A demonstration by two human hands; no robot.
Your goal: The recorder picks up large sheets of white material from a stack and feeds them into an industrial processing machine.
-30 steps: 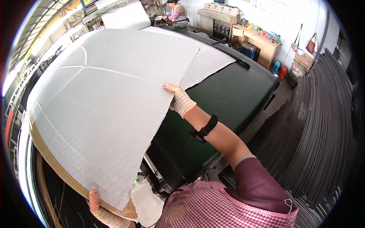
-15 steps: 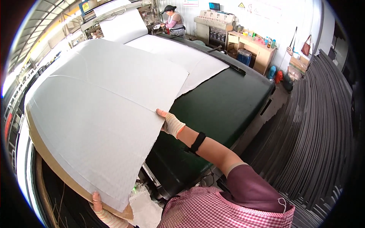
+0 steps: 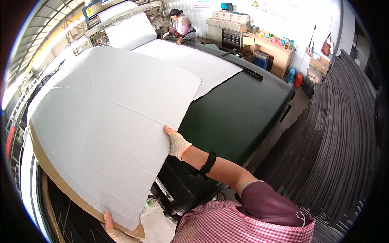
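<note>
Left hand: seen at the lower edge, gloved, fingers pinched on the near corner of the large white sheet, where a brown backing layer shows beneath the white face. Only part of the hand is visible.

The white sheet is held lifted and tilted, spreading up and away from the left-hand grip and across to the right-hand grip. A fold crease is seen running across its upper part.

Right hand: gloved, thumb laid flat on top of the sheet's right edge, remaining fingers hidden under it; the edge is clamped between them. A black wristband is worn on the forearm just behind the grip.

Right of and beyond the right-hand grip, a dark green table surface is seen, with further white sheets lying flat on its far end. Another person is at work at that far end. Well to the right of the grip, a tall stack of dark sheets is noted.
</note>
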